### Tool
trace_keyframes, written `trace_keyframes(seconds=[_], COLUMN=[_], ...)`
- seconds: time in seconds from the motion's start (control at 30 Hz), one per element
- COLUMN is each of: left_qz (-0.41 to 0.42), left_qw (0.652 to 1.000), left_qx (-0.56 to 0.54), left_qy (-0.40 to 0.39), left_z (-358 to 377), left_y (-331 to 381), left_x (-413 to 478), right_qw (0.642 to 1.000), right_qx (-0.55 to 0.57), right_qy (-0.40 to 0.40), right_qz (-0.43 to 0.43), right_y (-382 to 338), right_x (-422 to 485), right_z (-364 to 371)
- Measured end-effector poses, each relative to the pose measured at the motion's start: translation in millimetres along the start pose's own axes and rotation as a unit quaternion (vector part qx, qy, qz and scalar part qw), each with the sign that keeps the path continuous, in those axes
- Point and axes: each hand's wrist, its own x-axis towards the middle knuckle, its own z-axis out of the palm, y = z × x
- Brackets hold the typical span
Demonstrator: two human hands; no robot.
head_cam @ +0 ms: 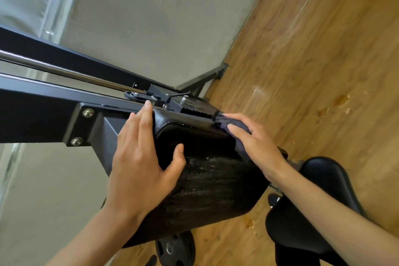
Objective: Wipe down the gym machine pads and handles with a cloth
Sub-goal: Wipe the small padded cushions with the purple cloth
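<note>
Pad boxed in on the left and far end, open floor lying to the right

The black beam [43, 114] is crowding the pad [211, 179] on its left, leaving the left grip [138, 157] only a narrow slot between the two. The steel rod [64, 73], pulley [132, 96] and weight stack [190, 103] are blocking the far end. The right grip [257, 142], pressing the cloth [239, 149] flat on the right edge, is working beside open air over the wooden floor [323, 49]. A seat [323, 179] is standing near at the lower right, and a weight plate [174, 248] is sitting below the pad's near end.

Wood-plank floor [313, 39], worn patches; black frame foot [220, 70] rests on it beside wall [151, 17]; weight plate [174, 248] low down.
</note>
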Motion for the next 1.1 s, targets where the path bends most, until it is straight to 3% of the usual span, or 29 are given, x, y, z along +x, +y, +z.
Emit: trace_keyframes(seconds=[0.03, 0.2, 0.5, 0.6, 0.73, 0.93, 1.03, 1.1], left_qz=[0.001, 0.015, 0.012, -0.018, -0.064, -0.086, -0.082, -0.072], left_qw=[1.0, 1.0, 0.999, 0.998, 0.996, 0.992, 0.989, 0.988], left_qx=[0.002, -0.002, 0.005, 0.009, -0.002, -0.061, -0.084, -0.097], left_qy=[0.004, 0.007, 0.038, 0.061, 0.062, 0.076, 0.085, 0.098], left_z=[0, 0, -13, -19, -13, 9, 21, 26], left_y=[1, -1, -10, -25, -57, -89, -106, -117], left_x=[0, 1, -17, -45, -88, -128, -138, -141], right_qw=[1.0, 0.987, 0.961, 0.913, 0.817, 0.738, 0.682, 0.667], right_qx=[0.017, -0.033, -0.175, -0.297, -0.464, -0.544, -0.582, -0.595], right_qy=[0.013, -0.011, -0.039, -0.047, -0.074, -0.078, -0.164, -0.181], right_qz=[0.0, -0.157, -0.21, -0.276, -0.334, -0.391, -0.411, -0.41], right_y=[-4, -75, -121, -142, -154, -146, -140, -143], right_x=[-5, 1, -10, -9, -9, -28, -46, -40], right_z=[4, 41, 53, 68, 81, 102, 112, 111])
